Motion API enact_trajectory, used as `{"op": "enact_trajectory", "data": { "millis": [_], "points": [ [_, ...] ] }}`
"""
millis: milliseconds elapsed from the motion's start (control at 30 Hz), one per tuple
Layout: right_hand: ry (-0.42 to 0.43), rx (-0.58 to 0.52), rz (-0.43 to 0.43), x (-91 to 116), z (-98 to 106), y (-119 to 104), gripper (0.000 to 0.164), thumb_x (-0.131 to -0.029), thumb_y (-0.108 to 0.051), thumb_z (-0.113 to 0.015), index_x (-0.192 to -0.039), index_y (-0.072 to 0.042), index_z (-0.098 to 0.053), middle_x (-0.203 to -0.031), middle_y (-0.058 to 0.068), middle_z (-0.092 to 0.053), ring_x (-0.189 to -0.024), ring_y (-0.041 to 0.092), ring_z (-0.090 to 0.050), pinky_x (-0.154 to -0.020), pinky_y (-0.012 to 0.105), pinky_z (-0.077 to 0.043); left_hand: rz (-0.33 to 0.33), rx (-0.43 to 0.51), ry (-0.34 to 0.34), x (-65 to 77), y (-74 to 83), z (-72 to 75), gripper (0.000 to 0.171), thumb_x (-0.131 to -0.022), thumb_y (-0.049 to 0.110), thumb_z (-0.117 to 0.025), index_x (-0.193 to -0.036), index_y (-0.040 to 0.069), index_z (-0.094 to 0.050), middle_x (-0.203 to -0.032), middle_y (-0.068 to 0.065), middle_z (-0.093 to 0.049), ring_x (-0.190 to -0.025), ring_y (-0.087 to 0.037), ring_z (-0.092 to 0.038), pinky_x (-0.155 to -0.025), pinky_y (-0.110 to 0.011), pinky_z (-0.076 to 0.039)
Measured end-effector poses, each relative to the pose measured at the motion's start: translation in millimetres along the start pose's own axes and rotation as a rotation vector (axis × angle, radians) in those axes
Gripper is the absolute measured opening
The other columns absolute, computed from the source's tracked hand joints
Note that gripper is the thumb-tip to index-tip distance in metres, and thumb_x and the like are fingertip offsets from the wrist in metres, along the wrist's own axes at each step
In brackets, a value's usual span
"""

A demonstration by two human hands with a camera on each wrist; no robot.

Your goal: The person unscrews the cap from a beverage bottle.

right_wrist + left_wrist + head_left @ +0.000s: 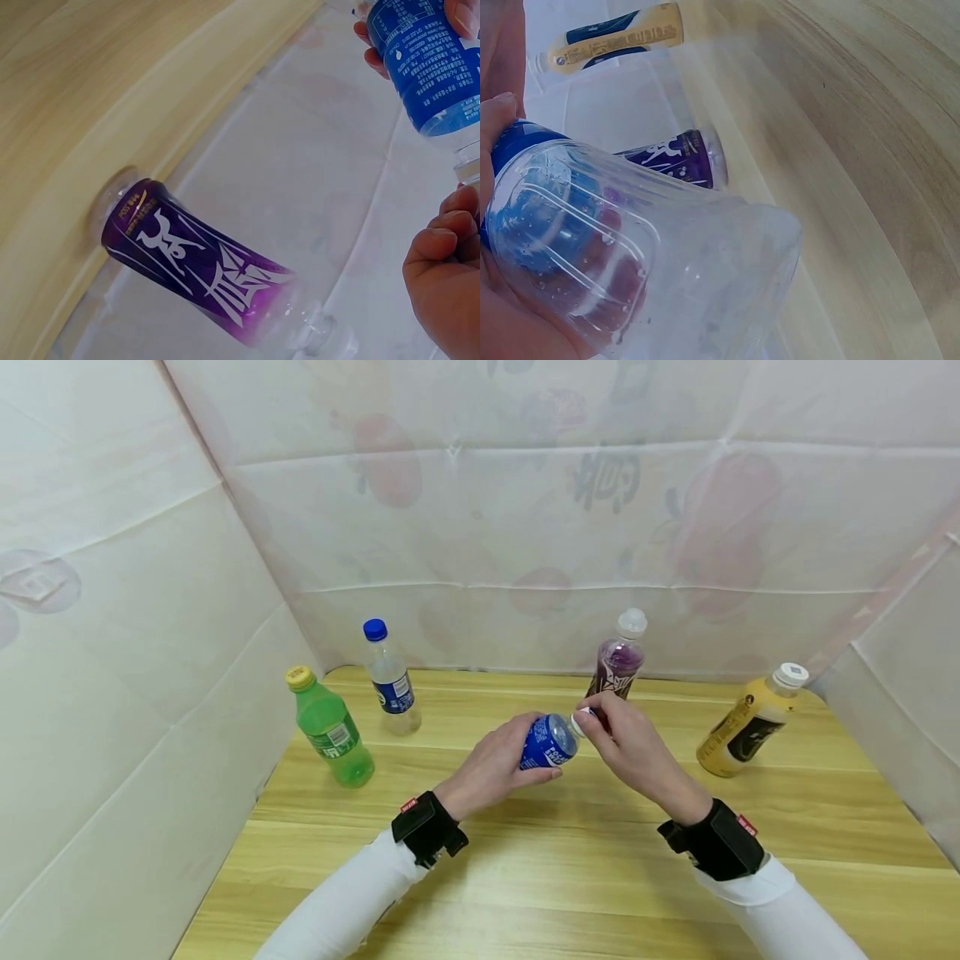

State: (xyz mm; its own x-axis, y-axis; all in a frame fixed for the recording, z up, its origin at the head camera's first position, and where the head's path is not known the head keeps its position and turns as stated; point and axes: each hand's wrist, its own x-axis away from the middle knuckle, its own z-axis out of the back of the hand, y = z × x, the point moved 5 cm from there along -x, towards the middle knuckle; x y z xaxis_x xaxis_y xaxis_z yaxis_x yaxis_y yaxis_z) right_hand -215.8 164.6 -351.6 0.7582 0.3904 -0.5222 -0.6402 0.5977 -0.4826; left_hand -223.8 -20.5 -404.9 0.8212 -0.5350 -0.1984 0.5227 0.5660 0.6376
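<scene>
My left hand [491, 764] grips a clear plastic bottle [546, 743] with a blue label around its middle. The bottle is tilted above the table, its neck pointing towards my right hand [633, 747]. At the neck, the right thumb and fingers pinch a white cap [581, 720]. Whether the cap is still threaded on the neck I cannot tell. In the left wrist view, the lower part of the clear bottle [630, 240] shows a few droplets on its wall. Right-hand fingers [450, 247] are curled by the neck in the right wrist view, where the cap is hidden.
A purple-labelled bottle [617, 668] stands just behind the right hand. Farther right is a yellow bottle [750, 727] with a white cap. On the left stand a green bottle [333, 735] and a clear blue-capped bottle [393, 689]. White sheeting [480, 527] walls the wooden table [525, 877].
</scene>
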Motion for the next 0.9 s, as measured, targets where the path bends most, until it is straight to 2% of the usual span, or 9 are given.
{"op": "enact_trajectory", "data": {
  "millis": [333,533,900],
  "points": [
    [-0.006,0.033,0.036,2.9,0.4,0.1,0.013,-0.1,0.0,-0.065,-0.112,0.001,-0.062,-0.088,0.001,-0.057,-0.076,0.013,-0.05,-0.064,0.029,-0.047,0.006,0.021,-0.014,-0.3,-1.8,-2.0,0.08,-0.094,0.045,-0.076,-0.153,0.008,-0.039,-0.141,-0.01,-0.057,-0.121,-0.025,-0.059,-0.103,-0.047,-0.052],
    [-0.001,0.064,0.123,3.9,1.9,-4.1,0.014,-0.1,-0.002,-0.065,-0.113,0.0,-0.062,-0.096,0.005,-0.061,-0.082,0.014,-0.054,-0.069,0.034,-0.052,0.009,0.044,-0.012,0.6,-4.3,-3.8,0.08,-0.093,0.046,-0.076,-0.154,0.009,-0.039,-0.142,-0.01,-0.056,-0.122,-0.024,-0.059,-0.103,-0.046,-0.052],
    [-0.04,0.091,0.184,5.4,3.4,-5.1,0.016,-0.105,-0.013,-0.06,-0.115,0.0,-0.061,-0.1,0.006,-0.06,-0.087,0.016,-0.051,-0.072,0.034,-0.048,-0.009,0.051,-0.007,-0.6,-4.9,-5.1,0.08,-0.093,0.044,-0.077,-0.153,0.009,-0.039,-0.142,-0.009,-0.056,-0.121,-0.024,-0.059,-0.102,-0.045,-0.052]
  ]
}}
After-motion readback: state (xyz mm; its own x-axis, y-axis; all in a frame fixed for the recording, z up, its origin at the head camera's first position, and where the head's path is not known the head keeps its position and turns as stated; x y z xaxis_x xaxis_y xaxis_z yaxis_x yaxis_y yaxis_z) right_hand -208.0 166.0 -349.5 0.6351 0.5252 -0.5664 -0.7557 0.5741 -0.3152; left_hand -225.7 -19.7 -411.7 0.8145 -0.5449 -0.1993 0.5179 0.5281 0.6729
